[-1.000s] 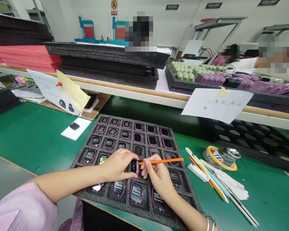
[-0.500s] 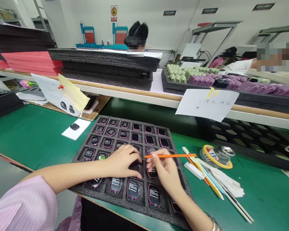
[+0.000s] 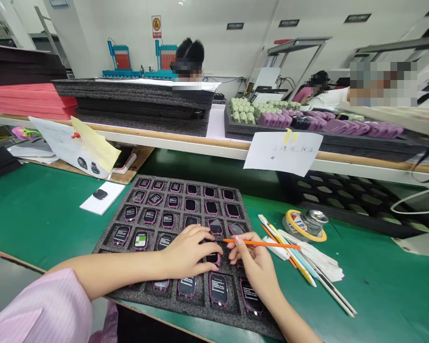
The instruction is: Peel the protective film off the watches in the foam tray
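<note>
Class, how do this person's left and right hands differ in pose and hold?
The left hand grips a watch; the right hand holds an orange stick. The left hand reaches palm-down, finger and thumb around the watch; the right hand pinches its stick. Both hands are bare, over the foam tray.

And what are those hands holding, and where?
The right hand holds the orange stick near the end pointing toward the left hand. The left hand curls over a watch; whether it grips that can't be told.
</note>
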`<action>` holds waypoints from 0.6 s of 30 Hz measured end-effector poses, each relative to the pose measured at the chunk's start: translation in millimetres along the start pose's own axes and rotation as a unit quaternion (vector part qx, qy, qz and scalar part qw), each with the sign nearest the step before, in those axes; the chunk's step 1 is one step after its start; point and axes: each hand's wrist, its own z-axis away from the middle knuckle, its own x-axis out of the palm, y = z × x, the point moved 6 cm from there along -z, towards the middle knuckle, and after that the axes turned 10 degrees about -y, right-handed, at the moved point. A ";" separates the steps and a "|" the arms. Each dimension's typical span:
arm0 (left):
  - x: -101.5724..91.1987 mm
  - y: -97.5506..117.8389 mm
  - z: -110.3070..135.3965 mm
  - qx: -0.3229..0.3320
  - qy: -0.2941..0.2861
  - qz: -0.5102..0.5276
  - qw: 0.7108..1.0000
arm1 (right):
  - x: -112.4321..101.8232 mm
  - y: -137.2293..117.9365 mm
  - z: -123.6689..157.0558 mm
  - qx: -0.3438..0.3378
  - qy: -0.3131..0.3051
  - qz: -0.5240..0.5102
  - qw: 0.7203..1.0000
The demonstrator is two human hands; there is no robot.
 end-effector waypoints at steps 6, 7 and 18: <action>-5.3 3.3 0.0 0.040 0.035 -0.003 0.999 | 10.0 1.6 0.7 -0.034 -0.041 0.038 0.998; -4.3 2.7 -1.0 0.037 0.030 0.000 0.999 | 10.4 1.4 0.3 -0.040 -0.043 0.037 0.998; 0.8 -8.2 -0.7 -0.040 -0.004 0.068 0.997 | 12.3 4.8 0.5 -0.042 -0.072 0.043 0.996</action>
